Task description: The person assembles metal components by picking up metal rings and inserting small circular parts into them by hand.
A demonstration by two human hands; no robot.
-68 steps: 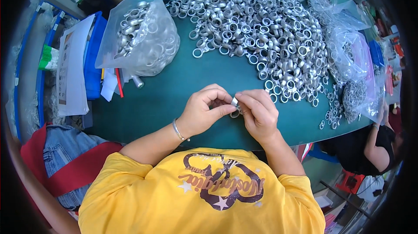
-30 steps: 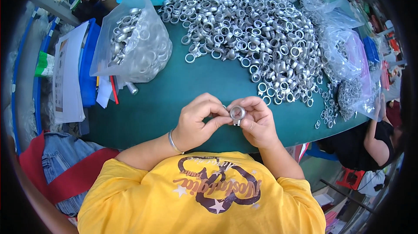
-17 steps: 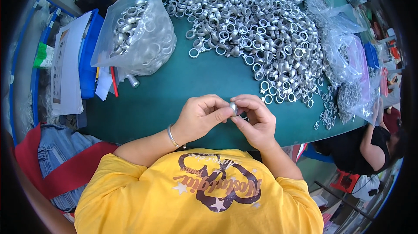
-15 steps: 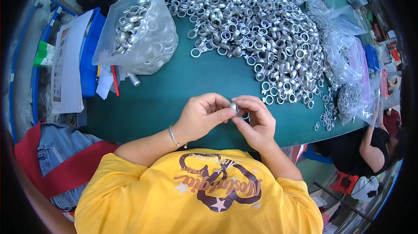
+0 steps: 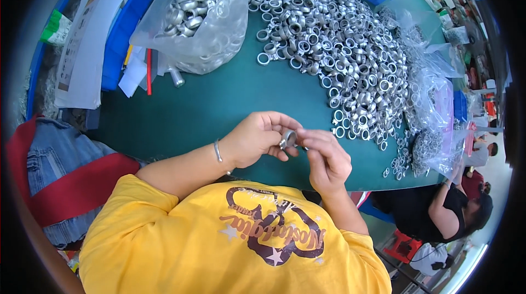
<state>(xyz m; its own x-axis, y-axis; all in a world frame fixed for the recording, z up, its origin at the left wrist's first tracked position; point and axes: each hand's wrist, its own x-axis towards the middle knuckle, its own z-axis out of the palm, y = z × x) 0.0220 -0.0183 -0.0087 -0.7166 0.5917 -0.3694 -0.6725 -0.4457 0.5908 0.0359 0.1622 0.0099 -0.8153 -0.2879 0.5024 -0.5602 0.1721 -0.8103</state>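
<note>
Pinches a tilted, round silver metal ring (image 5: pixel 288 139) in the curled left hand (image 5: pixel 252 139), above the green desk (image 5: pixel 219 102), near side. Has the half-curled right hand (image 5: pixel 329 161) just right of it; cannot tell if gripping anything.

Held the left hand (image 5: pixel 255 138) with its fingers (image 5: pixel 278 118) curved and the right hand (image 5: pixel 331 162) just beside it, fingertips bent toward the left. Held the left forearm (image 5: pixel 178 168) almost level, the right forearm (image 5: pixel 349 214) steeply raised, both angled inward.
</note>
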